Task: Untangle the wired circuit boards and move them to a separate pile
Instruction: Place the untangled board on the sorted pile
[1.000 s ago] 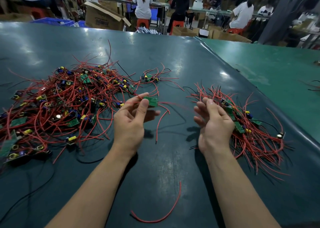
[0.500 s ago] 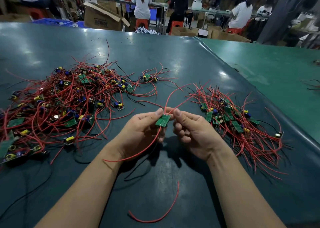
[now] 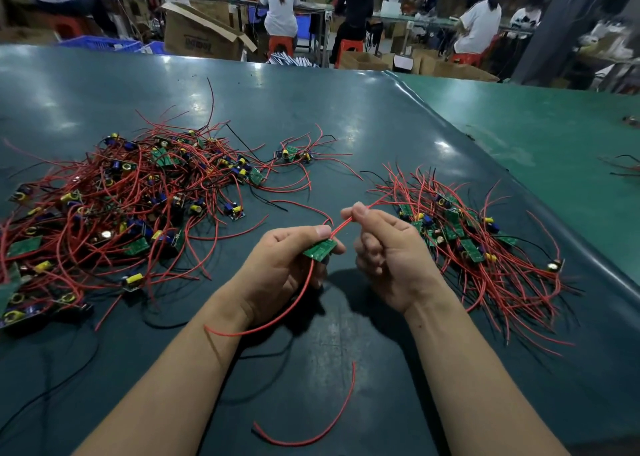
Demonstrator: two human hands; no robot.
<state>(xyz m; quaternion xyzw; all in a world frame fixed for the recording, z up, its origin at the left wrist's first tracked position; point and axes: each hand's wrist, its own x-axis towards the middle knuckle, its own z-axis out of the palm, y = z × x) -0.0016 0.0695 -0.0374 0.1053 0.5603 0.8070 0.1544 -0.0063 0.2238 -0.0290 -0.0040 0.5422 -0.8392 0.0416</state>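
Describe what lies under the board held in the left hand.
Under the board hangs a red wire over bare table; left hand fingers hide the board's underside.

A dark green worktop (image 3: pixel 311 116) meets a lighter green one (image 3: pixel 540 136) on the right. Beyond its far edge stands an open cardboard box (image 3: pixel 202 36) beside blue crates (image 3: pixel 100 43). Farther back, people sit on red stools (image 3: pixel 282 43) at long benches, backs turned.

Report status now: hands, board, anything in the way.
Left hand grips the circuit board. Right hand pinches its red wire. Sorted pile to the right, tangled pile to the left. Nothing blocking.
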